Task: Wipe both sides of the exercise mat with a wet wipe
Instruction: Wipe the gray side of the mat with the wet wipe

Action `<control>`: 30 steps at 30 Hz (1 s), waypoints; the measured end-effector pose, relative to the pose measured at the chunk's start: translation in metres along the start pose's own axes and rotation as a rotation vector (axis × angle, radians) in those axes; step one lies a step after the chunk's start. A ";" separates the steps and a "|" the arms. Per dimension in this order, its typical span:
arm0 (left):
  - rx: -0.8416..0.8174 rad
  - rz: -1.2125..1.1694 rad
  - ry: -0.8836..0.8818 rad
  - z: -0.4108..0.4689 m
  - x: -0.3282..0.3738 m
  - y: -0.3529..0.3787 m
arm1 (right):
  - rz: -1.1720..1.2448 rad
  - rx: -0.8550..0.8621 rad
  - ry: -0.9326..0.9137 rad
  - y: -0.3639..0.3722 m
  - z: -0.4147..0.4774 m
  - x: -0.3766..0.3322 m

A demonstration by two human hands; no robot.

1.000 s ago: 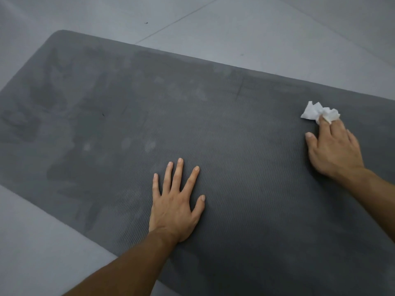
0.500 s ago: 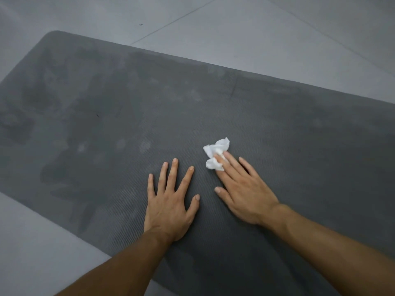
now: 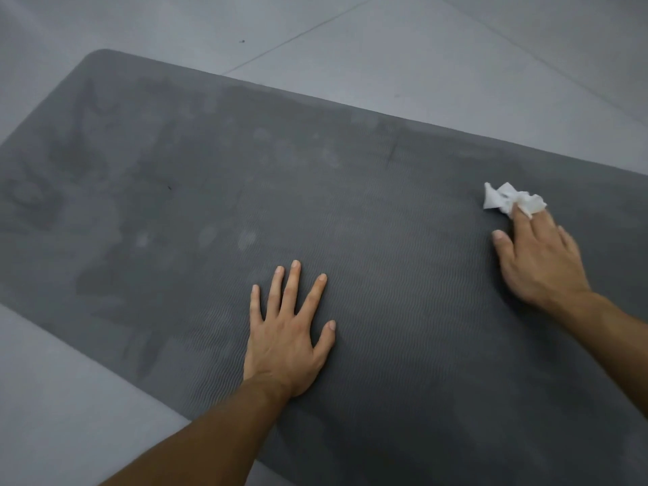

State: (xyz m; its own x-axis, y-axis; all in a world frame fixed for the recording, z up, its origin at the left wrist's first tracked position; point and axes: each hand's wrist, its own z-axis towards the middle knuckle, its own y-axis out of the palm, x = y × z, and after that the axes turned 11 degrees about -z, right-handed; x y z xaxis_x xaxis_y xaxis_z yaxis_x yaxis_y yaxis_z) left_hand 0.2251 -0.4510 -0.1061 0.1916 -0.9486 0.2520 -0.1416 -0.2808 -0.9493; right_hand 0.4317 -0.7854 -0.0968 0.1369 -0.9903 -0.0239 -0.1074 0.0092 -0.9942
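Where the grey exercise mat lies flat on the tiled floor, darker damp-looking patches mark its left end; the left hand rests palm-down near the front edge, fingers spread wide, holding nothing; further right, the crumpled wet wipe is pressed to the mat under the right hand's extended fingers; the mat is judged soft, light, grippy foam, best lifted by a long edge.

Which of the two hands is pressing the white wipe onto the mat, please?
The right hand, far right on the mat, pressing the crumpled wipe; the left hand lies flat, fingers spread, holding nothing.
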 end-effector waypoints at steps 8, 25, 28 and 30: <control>0.009 0.007 0.002 0.000 -0.001 0.002 | 0.076 0.039 -0.122 0.016 -0.020 -0.057; 0.025 -0.004 0.006 0.000 -0.002 0.002 | -0.106 0.031 -0.563 0.018 -0.074 -0.095; 0.020 -0.003 0.005 0.000 -0.002 0.002 | -0.147 0.038 -0.439 0.017 -0.054 -0.060; 0.016 -0.003 0.005 0.000 -0.002 0.001 | -0.122 0.030 -0.320 0.015 -0.040 -0.041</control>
State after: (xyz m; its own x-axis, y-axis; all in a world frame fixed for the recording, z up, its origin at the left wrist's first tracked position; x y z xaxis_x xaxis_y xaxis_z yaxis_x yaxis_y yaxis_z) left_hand 0.2247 -0.4496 -0.1077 0.1868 -0.9484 0.2563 -0.1258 -0.2818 -0.9512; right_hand 0.3850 -0.7505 -0.1069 0.4490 -0.8909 0.0681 -0.0426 -0.0974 -0.9943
